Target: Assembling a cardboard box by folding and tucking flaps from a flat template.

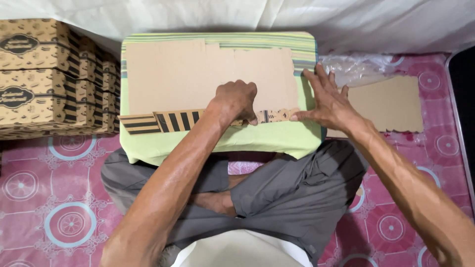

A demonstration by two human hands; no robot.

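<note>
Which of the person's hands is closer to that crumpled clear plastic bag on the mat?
Right. The right hand lies spread at the cardboard sheet's right edge, fingertips just short of the plastic bag. The left hand presses mid-sheet, farther off.
</note>
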